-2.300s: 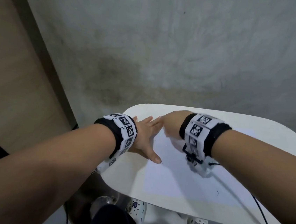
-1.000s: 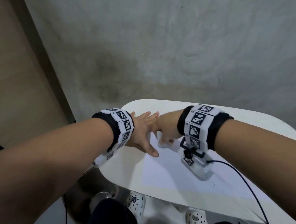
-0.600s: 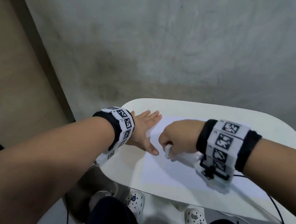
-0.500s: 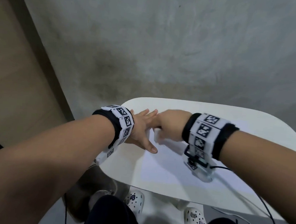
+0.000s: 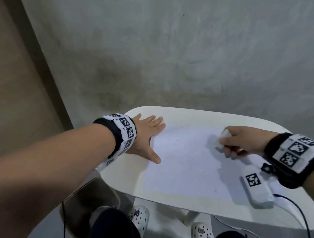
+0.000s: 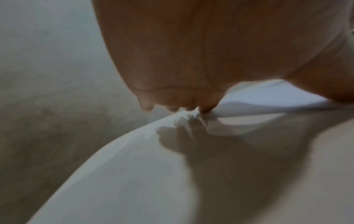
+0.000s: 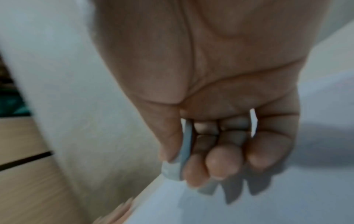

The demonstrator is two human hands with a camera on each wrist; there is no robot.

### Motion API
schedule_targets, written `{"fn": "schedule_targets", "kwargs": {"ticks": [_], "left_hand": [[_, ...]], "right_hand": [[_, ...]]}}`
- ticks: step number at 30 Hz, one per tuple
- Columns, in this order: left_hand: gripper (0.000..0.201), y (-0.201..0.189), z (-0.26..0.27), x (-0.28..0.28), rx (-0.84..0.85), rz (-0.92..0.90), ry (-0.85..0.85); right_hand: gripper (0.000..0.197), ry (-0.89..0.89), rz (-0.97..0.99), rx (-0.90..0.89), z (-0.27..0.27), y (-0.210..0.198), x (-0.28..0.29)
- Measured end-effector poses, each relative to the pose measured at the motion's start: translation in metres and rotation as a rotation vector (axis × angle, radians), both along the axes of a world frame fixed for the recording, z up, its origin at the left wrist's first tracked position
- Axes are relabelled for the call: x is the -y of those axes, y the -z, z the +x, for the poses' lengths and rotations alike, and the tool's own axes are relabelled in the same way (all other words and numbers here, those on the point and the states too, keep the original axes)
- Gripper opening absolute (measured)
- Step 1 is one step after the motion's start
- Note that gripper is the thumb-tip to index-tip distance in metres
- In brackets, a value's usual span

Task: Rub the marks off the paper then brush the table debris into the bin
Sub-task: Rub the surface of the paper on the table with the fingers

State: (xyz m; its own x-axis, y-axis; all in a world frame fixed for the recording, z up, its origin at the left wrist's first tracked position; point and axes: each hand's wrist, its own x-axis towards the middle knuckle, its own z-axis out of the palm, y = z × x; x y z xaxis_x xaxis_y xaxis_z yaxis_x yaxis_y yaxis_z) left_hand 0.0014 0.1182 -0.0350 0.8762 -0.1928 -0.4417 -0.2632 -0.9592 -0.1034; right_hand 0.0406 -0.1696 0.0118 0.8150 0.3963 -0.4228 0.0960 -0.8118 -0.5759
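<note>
A white sheet of paper (image 5: 186, 164) lies on the white table (image 5: 191, 115). My left hand (image 5: 146, 137) lies flat with straight fingers on the paper's left edge, thumb spread toward me. My right hand (image 5: 235, 141) curls round a white eraser (image 5: 220, 140) and holds its end down on the paper's far right part. In the right wrist view the eraser (image 7: 172, 168) sticks out between the thumb and curled fingers (image 7: 222, 163). A few tiny dark specks (image 5: 169, 158) show on the sheet. In the left wrist view the fingertips (image 6: 205, 108) touch the paper's edge.
A brown-rimmed bin (image 5: 88, 206) stands on the floor under the table's left front corner. A white device with a black cable (image 5: 257, 188) hangs from my right wrist over the table's right side. My knees and white clogs (image 5: 139, 216) are below the front edge.
My right hand with the eraser has swept from beside the left hand across to the paper's far right side. The left hand has stayed flat on the left edge.
</note>
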Motion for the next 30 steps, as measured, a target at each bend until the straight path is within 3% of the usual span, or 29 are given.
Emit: {"fn": "schedule_targets", "kwargs": {"ticks": [4,11,14,18,19,20,23,25,27,30], "left_hand": [[0.127,-0.008,-0.001,0.003,-0.053,-0.010,-0.027],[0.110,-0.004,-0.005,0.036,-0.006,-0.030,-0.129],[0.106,-0.011,-0.023,0.063,-0.007,-0.088,0.023],[0.090,-0.014,-0.041,0.109,-0.132,-0.157,0.430],[0.086,-0.015,-0.039,0.112,-0.139,-0.171,0.461],[0.085,-0.014,-0.033,0.110,-0.113,-0.185,0.419],[0.094,-0.017,-0.013,0.086,0.023,-0.111,0.070],[0.103,-0.013,-0.008,0.076,0.022,-0.061,0.012],[0.104,-0.011,-0.015,0.086,-0.031,-0.075,0.194],[0.088,-0.014,-0.032,0.116,-0.117,-0.108,0.536]], "right_hand": [[0.025,0.217,0.189,-0.093,0.008,0.011,0.028],[0.021,0.176,0.144,-0.069,0.009,0.016,0.027],[0.019,0.190,0.159,-0.081,0.007,0.014,0.027],[0.020,0.176,0.141,-0.073,0.006,0.014,0.026],[0.020,0.179,0.144,-0.071,0.005,0.014,0.026],[0.020,0.179,0.146,-0.070,0.005,0.014,0.026],[0.020,0.168,0.134,-0.068,0.004,0.013,0.025],[0.020,0.157,0.121,-0.065,0.004,0.013,0.025],[0.020,0.151,0.113,-0.063,0.005,0.013,0.025],[0.021,0.145,0.122,-0.056,0.006,0.015,0.025]]}}
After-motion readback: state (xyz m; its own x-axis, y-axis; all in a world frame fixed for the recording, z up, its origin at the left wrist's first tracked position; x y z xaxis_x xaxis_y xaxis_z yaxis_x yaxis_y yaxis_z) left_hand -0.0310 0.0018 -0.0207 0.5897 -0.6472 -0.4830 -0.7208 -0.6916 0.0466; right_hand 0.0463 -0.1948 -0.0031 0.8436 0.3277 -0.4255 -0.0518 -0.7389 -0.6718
